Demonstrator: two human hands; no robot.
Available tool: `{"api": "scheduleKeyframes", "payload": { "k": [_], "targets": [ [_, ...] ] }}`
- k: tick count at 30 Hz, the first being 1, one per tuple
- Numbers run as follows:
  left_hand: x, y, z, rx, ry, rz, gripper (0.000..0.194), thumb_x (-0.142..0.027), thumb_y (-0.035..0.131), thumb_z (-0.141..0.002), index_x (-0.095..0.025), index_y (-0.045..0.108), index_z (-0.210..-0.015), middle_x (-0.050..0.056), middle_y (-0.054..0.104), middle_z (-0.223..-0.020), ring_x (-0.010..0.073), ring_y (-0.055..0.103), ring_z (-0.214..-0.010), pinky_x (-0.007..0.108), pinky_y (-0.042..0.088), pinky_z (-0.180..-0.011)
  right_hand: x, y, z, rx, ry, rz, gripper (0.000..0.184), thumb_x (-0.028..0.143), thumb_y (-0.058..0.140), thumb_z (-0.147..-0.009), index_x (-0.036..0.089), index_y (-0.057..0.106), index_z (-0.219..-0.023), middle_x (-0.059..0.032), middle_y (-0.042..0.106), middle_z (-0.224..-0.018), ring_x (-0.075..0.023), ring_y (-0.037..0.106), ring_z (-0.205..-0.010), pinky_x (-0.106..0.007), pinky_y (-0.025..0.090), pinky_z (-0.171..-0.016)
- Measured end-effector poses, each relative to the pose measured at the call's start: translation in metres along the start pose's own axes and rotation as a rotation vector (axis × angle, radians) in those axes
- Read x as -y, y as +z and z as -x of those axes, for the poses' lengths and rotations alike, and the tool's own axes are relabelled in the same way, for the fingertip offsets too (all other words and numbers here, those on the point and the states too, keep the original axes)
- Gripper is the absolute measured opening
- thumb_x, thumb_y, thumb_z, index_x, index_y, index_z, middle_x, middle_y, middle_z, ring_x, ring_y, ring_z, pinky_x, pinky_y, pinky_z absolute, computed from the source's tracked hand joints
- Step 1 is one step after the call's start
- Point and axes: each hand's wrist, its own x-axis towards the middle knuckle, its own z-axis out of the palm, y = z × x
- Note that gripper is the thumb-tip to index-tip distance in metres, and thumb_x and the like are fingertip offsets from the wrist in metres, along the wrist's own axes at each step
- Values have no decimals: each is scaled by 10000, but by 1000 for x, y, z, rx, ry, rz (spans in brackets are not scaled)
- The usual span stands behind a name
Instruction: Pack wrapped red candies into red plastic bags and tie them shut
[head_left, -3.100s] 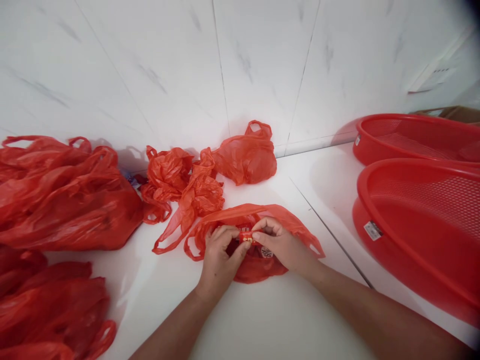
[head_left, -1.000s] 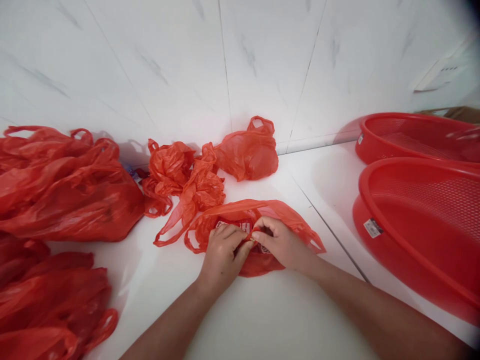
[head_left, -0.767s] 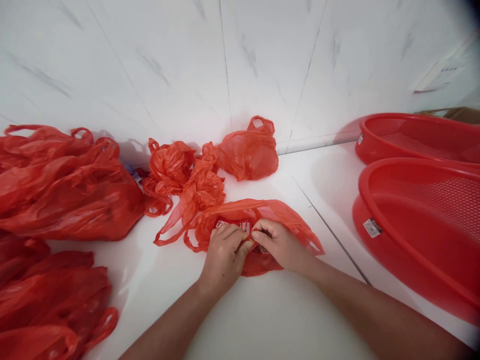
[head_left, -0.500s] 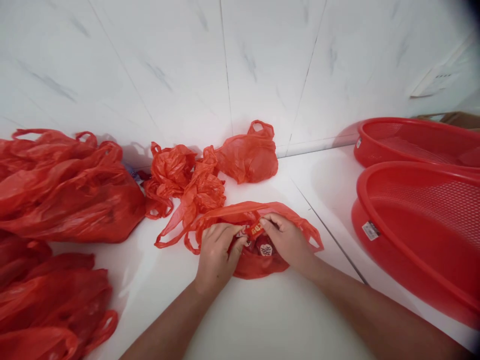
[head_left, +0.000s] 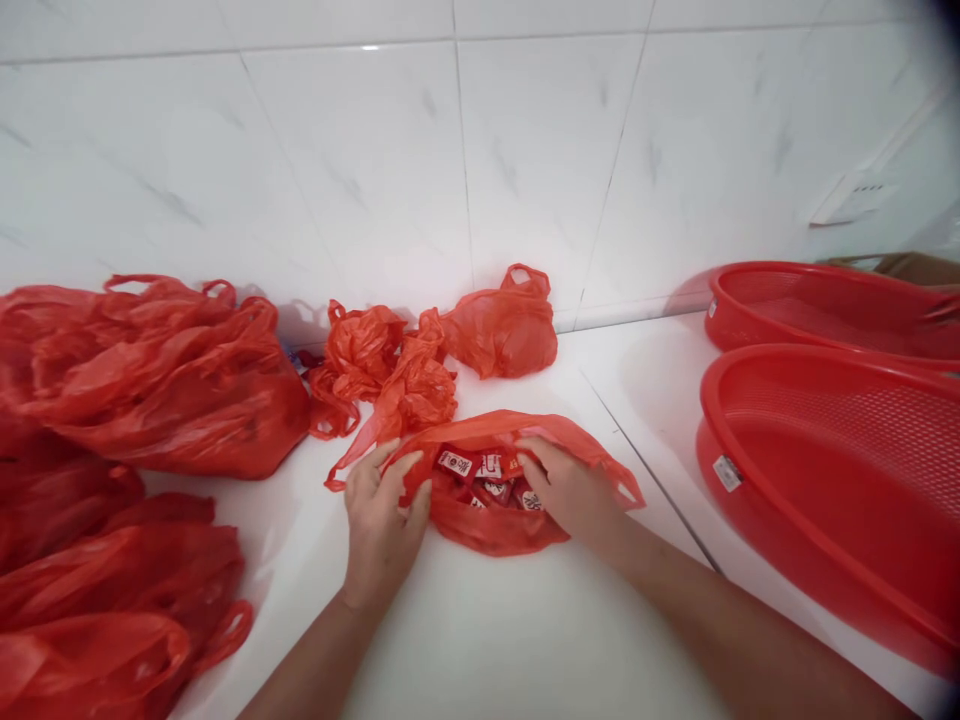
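While the left hand [head_left: 382, 515] sat, fingers wide, by the left edge of the bag [head_left: 495, 535], the right hand [head_left: 577, 495] was at its mouth, no telling if gripping. Packets [head_left: 456, 463] were already inside; the bag lay on the table [head_left: 517, 640], not closed yet.

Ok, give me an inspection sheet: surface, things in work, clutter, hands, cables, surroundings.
Surface: white table, dark seam on the right.
Things in work: open red bag holding small red packets.
Clutter: bunched red bags behind it, large red bags to the left.
Left hand: open, at the bag's left end; contact unclear.
Right hand: at the packets; grip unclear.
Cables: nothing seen.
Surroundings: tiled wall behind, red baskets to the right.
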Motion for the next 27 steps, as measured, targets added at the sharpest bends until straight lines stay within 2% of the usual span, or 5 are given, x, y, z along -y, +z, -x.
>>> {"api": "scheduleKeyframes", "payload": {
  "k": [6,11,20,24,27],
  "targets": [
    [23,-2,14,128,-380,179,470,-426,571,-803,-211,492,-1213,108,497,-1221,265,510,-1112,423,437,-931,25,-15,5,-115,-321,5,203,156,448,-901,190,648,-884,-6,607,-637,-111,534,-554,-229,414,-558],
    [25,1,14,156,-598,310,606,-521,580,-755,-224,449,-1268,79,581,-1160,243,590,-958,385,482,-819,20,-38,18,-261,-307,48,191,107,474,-872,182,615,-977,-40,610,-765,-147,568,-699,-264,458,-639],
    [22,-2,13,141,-666,574,515,-456,580,-748,-236,482,-1204,-6,634,-857,193,616,-789,318,484,-731,-10,-57,46,-427,121,332,455,351,588,-792,136,473,-1177,-171,530,-1138,-294,512,-1051,-431,446,-837],
    [12,-13,-7,41,-691,788,460,-399,597,-748,-199,493,-1149,-24,581,-751,153,587,-673,280,475,-631,-13,-60,44,-158,415,155,231,422,540,-806,192,522,-817,-29,582,-750,-197,544,-662,-298,428,-567],
    [-10,-37,-48,-4,-627,932,424,-335,617,-743,-190,483,-1119,-46,545,-700,114,557,-560,235,435,-522,-7,-74,37,-61,475,-64,314,454,533,-810,200,458,-641,29,483,-559,-152,466,-538,-255,363,-501]
  ]
}}
